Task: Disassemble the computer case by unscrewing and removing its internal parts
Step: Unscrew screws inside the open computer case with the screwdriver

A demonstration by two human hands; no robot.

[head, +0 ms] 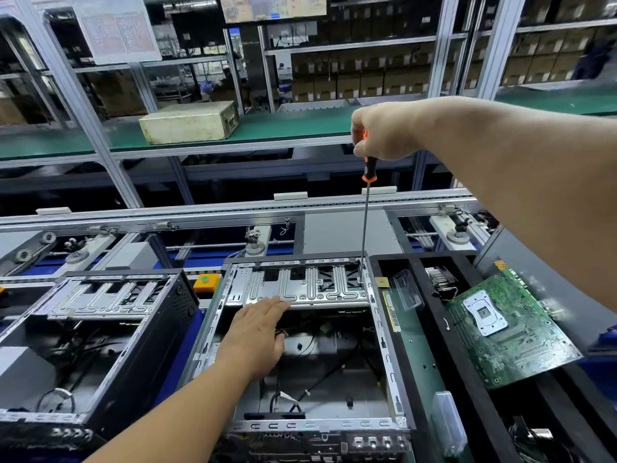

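Open computer case (300, 349) at the middle of the near edge of the tabletop (417, 345), between a second case (100, 329) on the left and a tray (467, 379) with a loose motherboard (510, 329) on the right. Right hand (384, 132), grip curled round the orange-and-black handle of a long screwdriver (365, 222), shaft near upright, tip down at a screw in the far right corner of the metal drive bracket (300, 289). Left hand (257, 332), grip spread and flat, fingertips resting on the near edge of that bracket. Likely unscrewing the bracket. Risks: tip camming out and stripping the head if the tall shaft tilts; freed screw dropping among the cables (320, 372) below; bracket shifting under the left palm once loose.
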